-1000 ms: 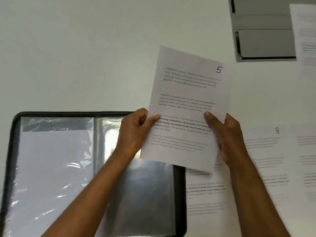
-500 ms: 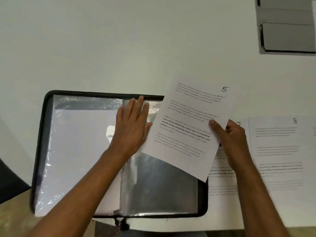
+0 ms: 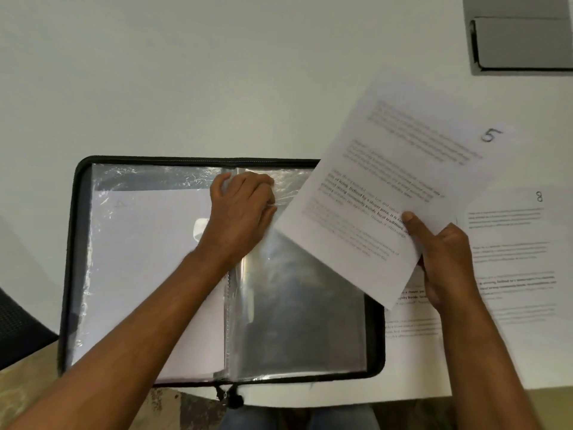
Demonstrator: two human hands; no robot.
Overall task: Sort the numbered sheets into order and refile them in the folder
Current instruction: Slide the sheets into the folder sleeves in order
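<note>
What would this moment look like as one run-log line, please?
right hand: holds sheet 5 | left hand: pinches sleeve top | folder: open

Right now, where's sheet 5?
In the head view, sheet 5 is right of centre, held in the air by the right hand, tilted over the open folder's right edge, with sheet 8 flat on the table beside it.

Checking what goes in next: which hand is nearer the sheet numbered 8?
Right. The right hand holds sheet 5 beside sheet 8; the left hand is on the folder.
</note>
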